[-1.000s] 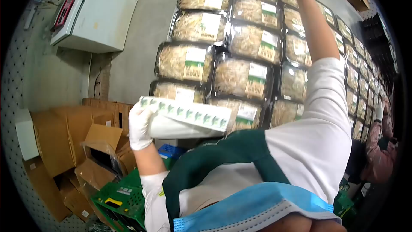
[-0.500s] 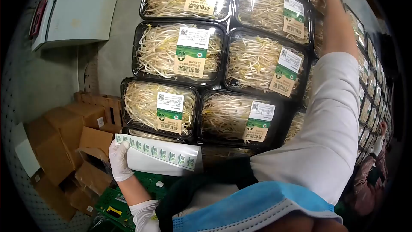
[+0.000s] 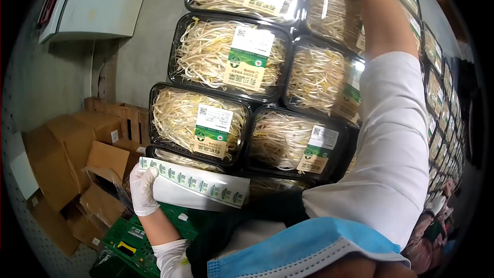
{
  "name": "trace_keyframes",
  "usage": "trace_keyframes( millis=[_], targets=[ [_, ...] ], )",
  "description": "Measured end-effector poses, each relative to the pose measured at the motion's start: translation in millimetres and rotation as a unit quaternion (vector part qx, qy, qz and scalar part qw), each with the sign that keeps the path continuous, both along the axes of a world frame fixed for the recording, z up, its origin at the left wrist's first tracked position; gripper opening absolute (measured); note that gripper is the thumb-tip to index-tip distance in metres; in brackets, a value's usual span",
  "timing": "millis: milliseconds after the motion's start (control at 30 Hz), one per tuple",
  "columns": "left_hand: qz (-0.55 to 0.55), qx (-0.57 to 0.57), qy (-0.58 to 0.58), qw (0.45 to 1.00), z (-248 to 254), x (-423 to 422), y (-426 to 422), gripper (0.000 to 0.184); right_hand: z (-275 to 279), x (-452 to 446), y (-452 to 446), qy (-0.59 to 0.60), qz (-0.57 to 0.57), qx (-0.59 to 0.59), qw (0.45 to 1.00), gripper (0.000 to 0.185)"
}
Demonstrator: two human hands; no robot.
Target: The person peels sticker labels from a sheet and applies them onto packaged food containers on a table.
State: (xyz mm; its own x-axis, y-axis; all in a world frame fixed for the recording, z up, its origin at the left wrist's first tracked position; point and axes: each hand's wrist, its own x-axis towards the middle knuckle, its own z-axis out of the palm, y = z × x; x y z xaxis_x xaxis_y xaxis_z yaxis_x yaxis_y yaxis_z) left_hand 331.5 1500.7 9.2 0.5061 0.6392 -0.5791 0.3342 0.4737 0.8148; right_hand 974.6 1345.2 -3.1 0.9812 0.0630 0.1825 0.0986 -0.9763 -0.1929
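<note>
My left hand point(image 3: 143, 188), in a white glove, is closed on the left end of a white sheet of stickers point(image 3: 195, 183). A row of small green and white stickers runs along its upper part. Just above it sit clear-lidded black trays of bean sprouts, among them a near left tray point(image 3: 175, 118), a near right tray point(image 3: 278, 136) and one behind point(image 3: 198, 54). Each of these bears a green, white and tan label. My right arm stretches up over the trays on the right; its hand lies beyond the top edge of the view.
Many more sprout trays point(image 3: 435, 92) continue along the right. Cardboard boxes point(image 3: 67, 144) and a wooden pallet point(image 3: 133, 123) stand at the left. Green crates point(image 3: 126, 242) are below my left hand. A white cabinet point(image 3: 103, 5) is at the upper left; another person point(image 3: 424, 237) is at the lower right.
My right forearm has swung left across the trays, and its hand has gone out of the top of the view. The view has shifted slightly. My left hand keeps the sticker sheet.
</note>
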Motion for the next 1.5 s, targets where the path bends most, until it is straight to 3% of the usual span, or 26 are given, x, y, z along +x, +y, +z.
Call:
trace_keyframes(
  millis=[233,300,333,400,433,467,533,567,633,700,767,900,1000,1033,1133,1167,1267,1300,1367,1400,1433,1500],
  targets=[
    [0.001,-0.009,-0.004,1.0,9,-12,-2,0.024,17,-6,14,0.028,-0.095,-0.066,0.993,0.056],
    [-0.003,0.03,-0.011,0.999,17,-7,-5,0.027,-7,31,-13,0.013,-0.075,-0.016,0.997,0.05],
    [-0.013,0.068,-0.018,0.997,23,-2,-7,0.029,-16,52,-26,-0.04,-0.059,0.082,0.994,0.04],
    [0.009,0.053,-0.05,0.997,35,0,-8,0.036,-3,5,-25,-0.088,0.189,0.295,0.933,0.033],
    [0.018,0.055,-0.069,0.996,36,-6,-6,0.036,22,-70,-19,0.042,0.261,0.475,0.839,0.029],
    [0.019,0.078,-0.1,0.992,36,-14,-4,0.035,24,-82,-32,0.095,0.378,0.393,0.833,0.029],
    [0.055,0.112,-0.152,0.981,34,-26,4,0.033,74,-250,-38,0.214,0.445,0.384,0.78,0.033],
    [0.087,0.117,-0.17,0.975,32,-33,4,0.032,76,-298,-51,0.284,0.495,0.405,0.714,0.03],
    [0.119,0.113,-0.216,0.963,33,-46,6,0.024,76,-395,-66,0.286,0.54,0.325,0.722,0.034],
    [0.142,0.039,-0.308,0.94,30,-57,1,0.017,87,-464,-63,0.288,0.535,0.331,0.722,0.038],
    [0.135,0.06,-0.329,0.933,27,-69,-5,0.013,82,-515,-58,0.36,0.437,0.435,0.701,0.038],
    [0.099,0.05,-0.37,0.922,19,-104,-9,0.013,74,-574,-48,0.246,0.417,0.438,0.757,0.034],
    [0.074,-0.002,-0.429,0.9,18,-130,-5,0.018,80,-608,-40,0.304,0.36,0.56,0.681,0.035],
    [0.059,0.022,-0.4,0.914,21,-135,-3,0.021,78,-617,-40,0.29,0.365,0.577,0.671,0.035],
    [0.009,0.06,-0.406,0.912,42,-146,-1,0.03,87,-630,-46,0.296,0.332,0.518,0.73,0.03],
    [-0.021,0.074,-0.433,0.898,49,-151,-2,0.035,88,-631,-45,0.309,0.314,0.551,0.709,0.023],
    [-0.024,0.124,-0.381,0.916,55,-164,-3,0.029,90,-632,-44,0.34,0.257,0.591,0.685,0.015],
    [-0.034,0.159,-0.355,0.921,56,-164,-3,0.026,90,-632,-44,0.34,0.261,0.59,0.684,0.015],
    [-0.006,0.13,-0.372,0.919,61,-165,-9,0.021,90,-629,-43,0.364,0.321,0.606,0.63,0.018],
    [0.002,0.139,-0.367,0.92,63,-166,-11,0.023,90,-626,-42,0.354,0.369,0.582,0.632,0.02],
    [0.009,0.149,-0.36,0.921,64,-166,-12,0.025,93,-626,-43,0.349,0.376,0.548,0.66,0.023],
    [-0.005,0.177,-0.362,0.915,68,-162,-14,0.028,97,-626,-40,0.339,0.369,0.558,0.661,0.02]
  ],
)
